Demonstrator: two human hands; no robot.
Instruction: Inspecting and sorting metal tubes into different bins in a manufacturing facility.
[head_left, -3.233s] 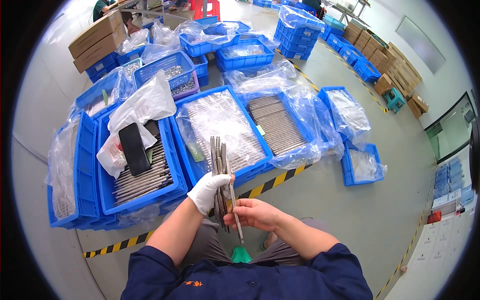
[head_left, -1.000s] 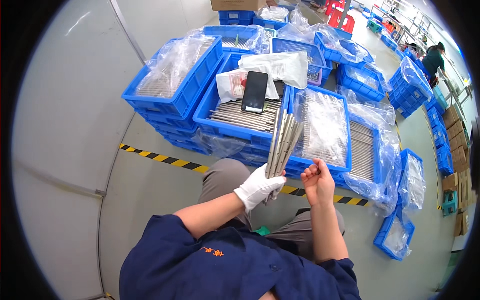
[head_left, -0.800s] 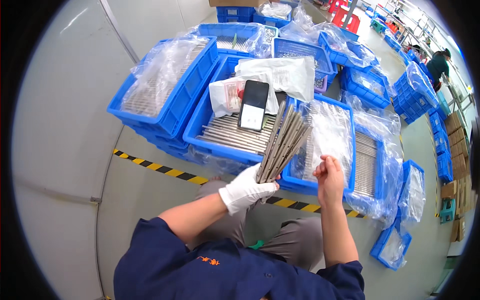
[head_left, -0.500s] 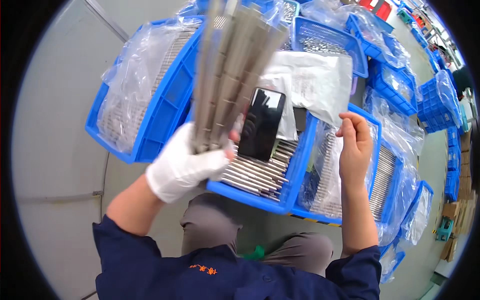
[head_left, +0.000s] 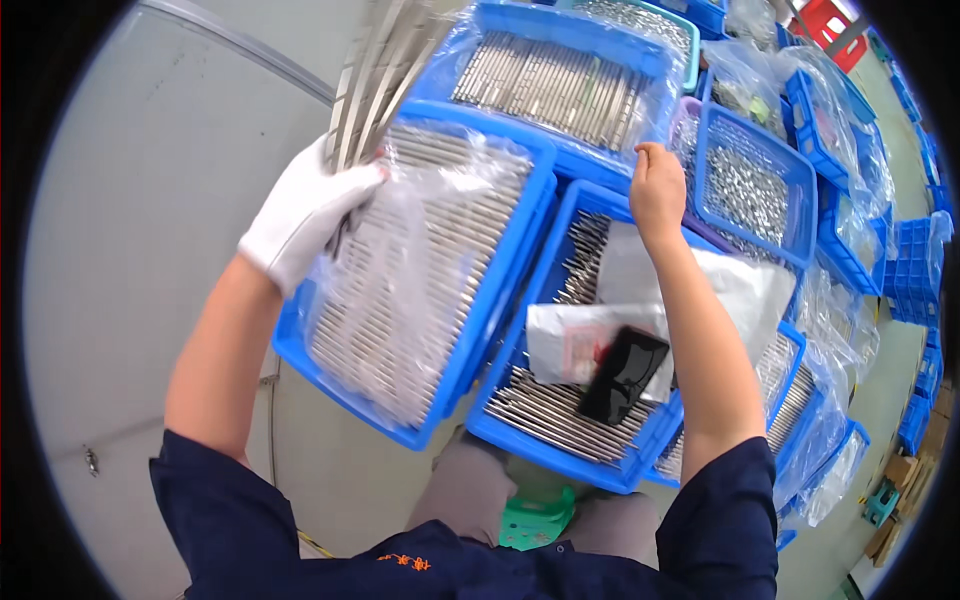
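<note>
My left hand (head_left: 310, 215), in a white glove, is closed round a bundle of long metal rods (head_left: 378, 80). The rods stand up from the fist, fanned and blurred at the top. Beneath that hand is a blue crate (head_left: 545, 165) with rows of metal rods, partly covered by clear plastic film (head_left: 405, 265). My bare right hand (head_left: 658, 190) is closed, its fingers curled at the right end of a farther blue crate (head_left: 430, 110) lined with plastic. Whether it grips anything cannot be made out. That farther crate holds more metal rods (head_left: 550, 90) in a row.
A black phone (head_left: 625, 375) and white packets (head_left: 740, 285) lie on a nearer crate of rods (head_left: 560, 420). Blue baskets of small metal parts (head_left: 745, 190) stand at the right. A green stool (head_left: 535, 520) shows between my legs. A grey panel (head_left: 150, 250) stands at the left.
The view has swung left, bringing the left crate and the far crate of rods nearer the middle. My left hand has carried the bundle leftward; my right hand has reached to the far crate.
</note>
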